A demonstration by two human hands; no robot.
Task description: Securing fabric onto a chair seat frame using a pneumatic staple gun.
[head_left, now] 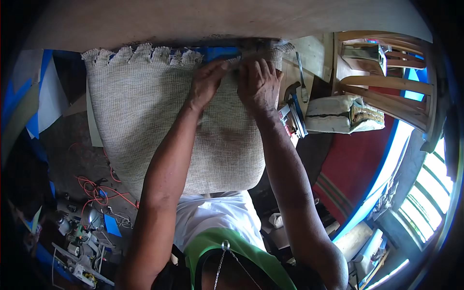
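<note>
A: Cluttered workshop floor, seen from above; plywood panel [232,19] across the top, beige woven fabric [159,121] hanging from its lower edge down toward the person's lap. Where do the hands sit?

B: Both at the fabric's top edge, right of centre, almost touching. Left hand [207,82] has fingers curled, pinching the weave at the rim. Right hand [258,84] is closed over the same stretch, fingertips pressed into the edge against the panel. Likely held so to keep the cloth taut and flush there.

A: And the rest of that edge?

B: Frayed and scalloped to the left, looks bunched at intervals; whether it is fastened I cannot tell.

A: Tools near?

B: Hammer [290,92] just right of the right hand, within reach, lying on a wooden worktop [309,53] with a slim metal tool [300,72] beside it. Farther right, a folded cushion piece [343,113] and a wooden chair frame [382,92].

A: Floor?

B: Orange cable [96,188] looped at lower left, small machine parts [79,241] beyond.
</note>
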